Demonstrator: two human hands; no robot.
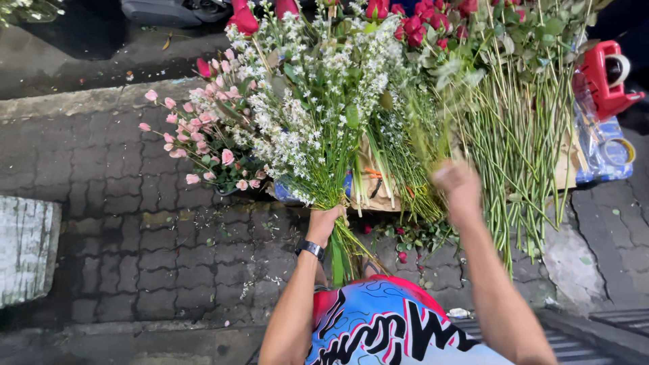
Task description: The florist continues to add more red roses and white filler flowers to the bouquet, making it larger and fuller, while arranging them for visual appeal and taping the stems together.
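My left hand [323,222] grips the green stems of a bouquet [318,101] of small white filler flowers with a few red roses, held upright over the pavement. A dark watch sits on that wrist. My right hand [458,184] is raised and blurred beside a thin green stem from the pile of long-stemmed greens [520,135]; its fingers look closed, but whether they hold the stem I cannot tell. Red roses [426,17] top the bunches at the back.
A bunch of small pink roses [203,145] stands at the left. Brown paper and blue wrapping [378,189] lie under the stems. A red tape dispenser [605,78] and tape roll [618,150] sit at the right. Grey paving bricks [155,230] cover the ground; fallen petals lie there.
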